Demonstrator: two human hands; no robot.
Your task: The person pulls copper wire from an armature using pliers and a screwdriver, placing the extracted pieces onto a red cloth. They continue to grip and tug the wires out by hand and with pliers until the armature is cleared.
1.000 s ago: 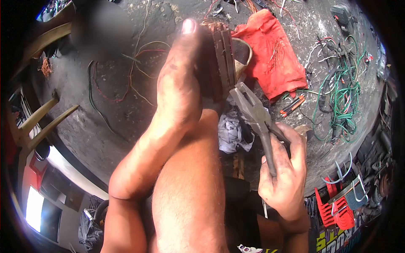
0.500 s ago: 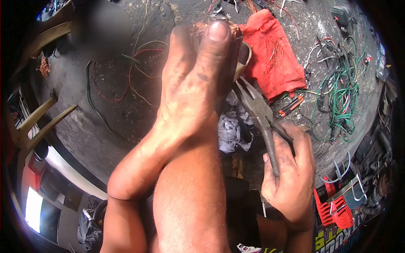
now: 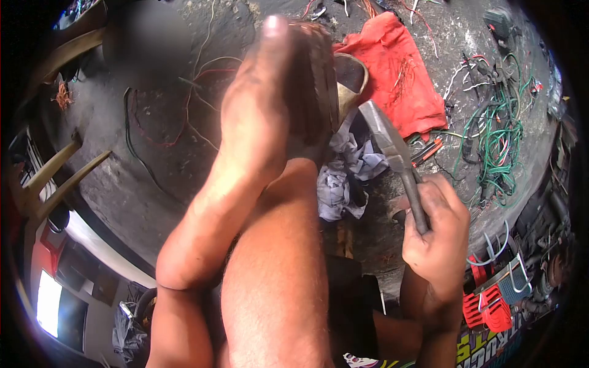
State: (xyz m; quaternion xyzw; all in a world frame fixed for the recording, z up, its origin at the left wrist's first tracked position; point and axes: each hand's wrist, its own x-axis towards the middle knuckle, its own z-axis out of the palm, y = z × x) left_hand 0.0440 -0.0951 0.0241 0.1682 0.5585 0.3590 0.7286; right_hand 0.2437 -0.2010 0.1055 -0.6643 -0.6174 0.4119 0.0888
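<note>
My left hand [image 3: 254, 116], blurred, grips a dark, layered metal core [image 3: 314, 86] with copper-coloured strands at its top end. The core is held above my bent knee [image 3: 294, 184], and my thumb lies along its upper left side. My right hand [image 3: 442, 214] is wrapped round the handles of a pair of metal pliers [image 3: 389, 144]. The plier jaws point up and left, look closed, and are apart from the core. Behind the core shows part of a sandal [image 3: 351, 73]. The far side of the core is hidden.
A red cloth [image 3: 402, 73] with fine copper strands lies on the dark ground. Crumpled pale cloth [image 3: 337, 190] is by my leg. Tangled green wires [image 3: 497, 147] lie at right, near red plastic pieces [image 3: 488, 306]. Yellowish prongs [image 3: 67, 178] stick out at left.
My left hand and the core have turned, showing more of the core's layered side. My right hand has moved right, and the plier jaws have turned and closed.
</note>
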